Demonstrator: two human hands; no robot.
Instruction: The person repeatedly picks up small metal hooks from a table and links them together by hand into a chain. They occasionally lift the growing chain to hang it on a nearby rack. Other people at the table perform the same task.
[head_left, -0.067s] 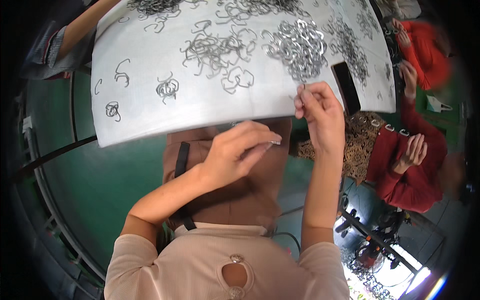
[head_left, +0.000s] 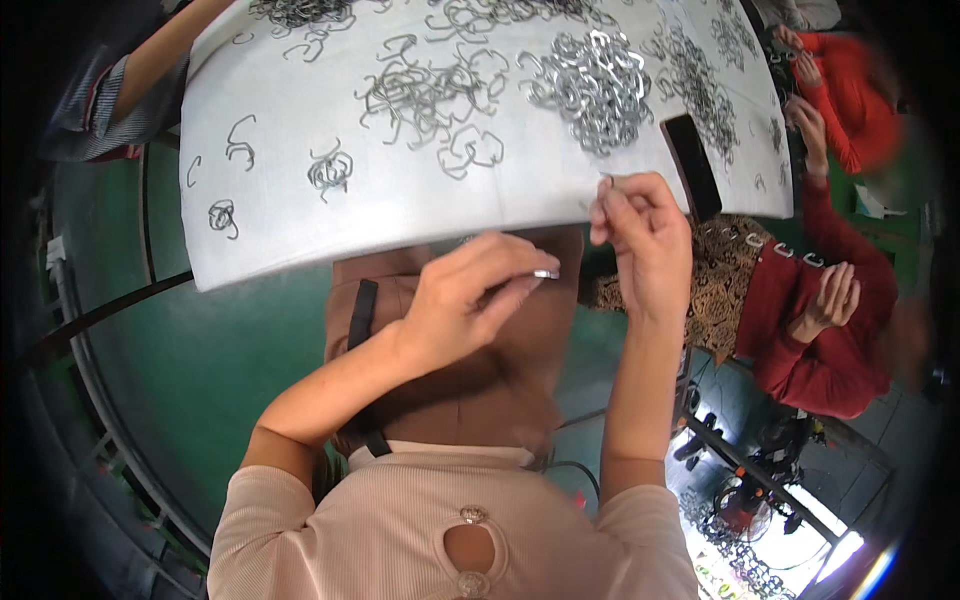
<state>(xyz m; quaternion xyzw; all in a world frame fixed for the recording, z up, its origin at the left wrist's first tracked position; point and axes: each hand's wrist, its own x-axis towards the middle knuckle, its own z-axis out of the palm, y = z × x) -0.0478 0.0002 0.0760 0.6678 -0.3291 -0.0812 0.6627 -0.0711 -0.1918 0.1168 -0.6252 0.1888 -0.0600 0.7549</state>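
In front of my lap, my left hand is closed, pinching a small shiny metal piece between thumb and fingertips. Most of that piece is hidden by the fingers. To its right, over the table's near edge, my right hand is closed in a pinch on a thin, dark wire hook, only partly visible. The two hands are apart. Just beyond the right hand lies a heap of bright, thick metal links. A looser heap of dark, bent wire hooks lies left of it.
A white-covered table spans the upper view. A black phone lies near its right end. Small groups of hooks lie at the left. A person in dark red and one in orange sit at right; another person's arm reaches in at upper left.
My left hand has risen slightly with the metal piece. My right hand has dropped a little, still pinching the hook.
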